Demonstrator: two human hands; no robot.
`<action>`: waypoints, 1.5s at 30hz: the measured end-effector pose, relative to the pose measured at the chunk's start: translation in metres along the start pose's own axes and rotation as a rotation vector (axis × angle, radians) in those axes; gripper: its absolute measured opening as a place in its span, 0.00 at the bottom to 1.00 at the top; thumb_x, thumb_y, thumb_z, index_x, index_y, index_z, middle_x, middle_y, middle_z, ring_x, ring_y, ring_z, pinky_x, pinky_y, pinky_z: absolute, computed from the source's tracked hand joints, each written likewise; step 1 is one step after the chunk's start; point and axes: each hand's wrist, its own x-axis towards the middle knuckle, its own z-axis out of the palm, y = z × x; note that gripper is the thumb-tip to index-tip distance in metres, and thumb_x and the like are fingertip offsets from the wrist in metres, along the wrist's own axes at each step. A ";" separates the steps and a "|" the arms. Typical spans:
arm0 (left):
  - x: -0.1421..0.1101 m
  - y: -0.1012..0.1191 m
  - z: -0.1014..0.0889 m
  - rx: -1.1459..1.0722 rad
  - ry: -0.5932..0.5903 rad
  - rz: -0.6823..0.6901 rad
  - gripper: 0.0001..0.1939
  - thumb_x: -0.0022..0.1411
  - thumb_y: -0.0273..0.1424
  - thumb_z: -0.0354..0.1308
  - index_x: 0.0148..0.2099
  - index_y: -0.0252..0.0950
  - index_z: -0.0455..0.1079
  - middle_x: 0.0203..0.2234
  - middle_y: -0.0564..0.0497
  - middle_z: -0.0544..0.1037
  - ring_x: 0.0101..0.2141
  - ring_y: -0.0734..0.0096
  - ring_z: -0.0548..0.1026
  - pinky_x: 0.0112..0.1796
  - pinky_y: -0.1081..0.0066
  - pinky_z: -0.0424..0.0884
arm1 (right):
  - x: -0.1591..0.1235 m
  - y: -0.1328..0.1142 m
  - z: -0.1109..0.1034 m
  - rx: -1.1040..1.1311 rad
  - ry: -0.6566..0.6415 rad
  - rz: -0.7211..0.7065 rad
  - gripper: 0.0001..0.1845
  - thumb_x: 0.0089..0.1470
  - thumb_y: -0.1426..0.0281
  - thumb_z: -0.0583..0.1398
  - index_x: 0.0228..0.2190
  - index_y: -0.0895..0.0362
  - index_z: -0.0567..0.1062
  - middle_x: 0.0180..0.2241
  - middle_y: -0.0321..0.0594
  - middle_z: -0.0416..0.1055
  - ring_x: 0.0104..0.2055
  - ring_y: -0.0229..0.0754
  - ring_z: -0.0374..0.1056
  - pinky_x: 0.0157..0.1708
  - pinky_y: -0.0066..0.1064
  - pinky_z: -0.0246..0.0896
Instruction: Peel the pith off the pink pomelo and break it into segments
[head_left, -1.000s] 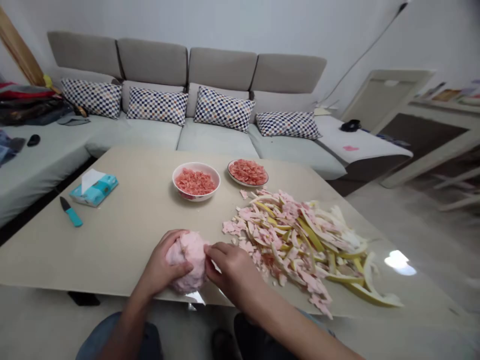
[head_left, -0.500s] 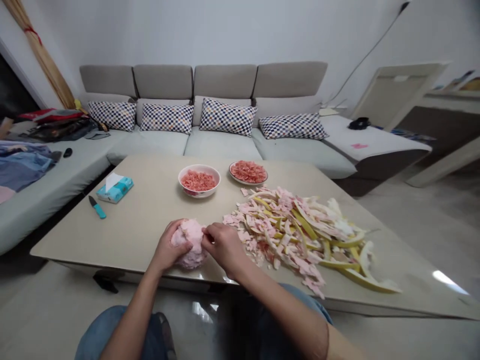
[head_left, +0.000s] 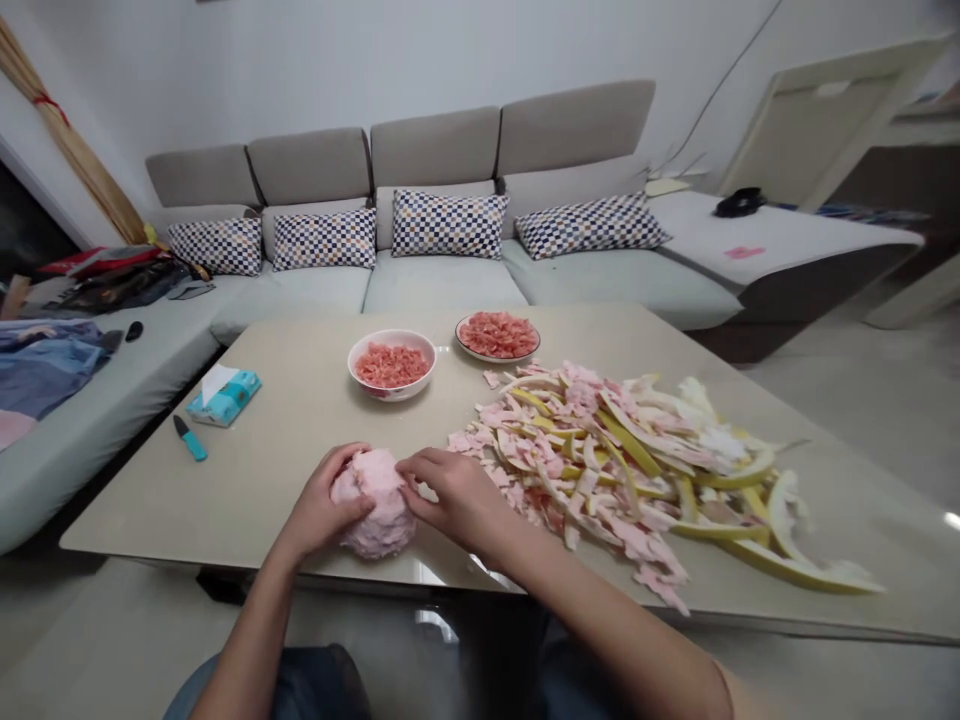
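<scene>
A peeled pomelo [head_left: 377,515], round and covered in pale pink pith, sits at the table's near edge. My left hand [head_left: 324,500] is wrapped round its left side, thumb across the front. At the pomelo's upper right, my right hand [head_left: 450,495] pinches at the pith with thumb and forefinger; whether a loose bit is between the fingertips is hidden. Beyond the pomelo stands a white bowl [head_left: 392,392] of pink pomelo flesh. A dark-rimmed plate [head_left: 459,343] heaped with the same flesh is farther back.
A wide pile of pomelo peel [head_left: 630,450] and pith scraps covers the table's right side. On the left lie a blue tissue pack [head_left: 229,402] and a small knife [head_left: 191,440] with a turquoise handle. Past the table [head_left: 292,440] is a long sofa [head_left: 442,280] with checked cushions.
The view has tilted and shifted slightly. My right-hand fingers have changed their position at the pomelo's upper right, opening a gap between thumb and palm. My left hand keeps its hold.
</scene>
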 end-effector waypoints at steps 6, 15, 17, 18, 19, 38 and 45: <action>-0.008 0.024 0.017 0.206 0.125 0.036 0.19 0.58 0.36 0.62 0.53 0.40 0.72 0.52 0.44 0.74 0.54 0.57 0.72 0.57 0.59 0.65 | -0.001 -0.004 0.005 -0.200 -0.083 -0.181 0.06 0.62 0.72 0.59 0.40 0.57 0.77 0.36 0.43 0.76 0.34 0.40 0.72 0.30 0.27 0.60; -0.007 0.019 0.031 0.230 0.282 0.104 0.13 0.64 0.35 0.53 0.46 0.39 0.75 0.45 0.46 0.78 0.49 0.60 0.75 0.52 0.62 0.70 | 0.007 -0.007 0.018 -0.119 0.048 0.084 0.04 0.52 0.78 0.62 0.29 0.58 0.75 0.28 0.40 0.73 0.28 0.38 0.68 0.28 0.27 0.58; -0.008 0.016 0.031 0.233 0.295 0.121 0.14 0.65 0.36 0.52 0.47 0.39 0.76 0.45 0.46 0.79 0.49 0.60 0.75 0.51 0.62 0.70 | 0.006 -0.008 0.013 0.052 0.088 0.172 0.06 0.50 0.80 0.63 0.27 0.57 0.75 0.27 0.37 0.73 0.29 0.37 0.69 0.29 0.26 0.60; -0.009 0.015 0.031 0.234 0.295 0.131 0.14 0.65 0.36 0.52 0.47 0.39 0.76 0.45 0.46 0.79 0.49 0.60 0.75 0.51 0.62 0.70 | 0.005 -0.008 0.010 0.139 0.093 0.197 0.07 0.50 0.81 0.62 0.27 0.57 0.75 0.27 0.36 0.73 0.29 0.36 0.69 0.30 0.25 0.61; -0.009 0.014 0.031 0.233 0.294 0.140 0.14 0.65 0.35 0.52 0.47 0.39 0.76 0.45 0.46 0.79 0.48 0.61 0.75 0.51 0.62 0.70 | 0.003 -0.008 0.008 0.220 0.086 0.206 0.07 0.50 0.80 0.62 0.28 0.57 0.76 0.27 0.35 0.73 0.29 0.36 0.70 0.30 0.24 0.62; -0.005 0.005 0.029 0.230 0.327 0.227 0.13 0.65 0.33 0.54 0.46 0.38 0.77 0.44 0.47 0.81 0.46 0.62 0.77 0.49 0.63 0.72 | 0.015 -0.012 0.010 0.070 -0.082 0.277 0.10 0.48 0.81 0.61 0.33 0.59 0.77 0.34 0.42 0.74 0.36 0.42 0.70 0.36 0.29 0.60; -0.009 -0.001 0.028 0.210 0.333 0.296 0.13 0.66 0.34 0.53 0.45 0.39 0.77 0.43 0.47 0.82 0.46 0.62 0.78 0.48 0.62 0.73 | 0.009 0.008 0.007 0.477 -0.030 0.310 0.07 0.52 0.78 0.61 0.30 0.58 0.79 0.28 0.37 0.76 0.31 0.38 0.70 0.33 0.28 0.63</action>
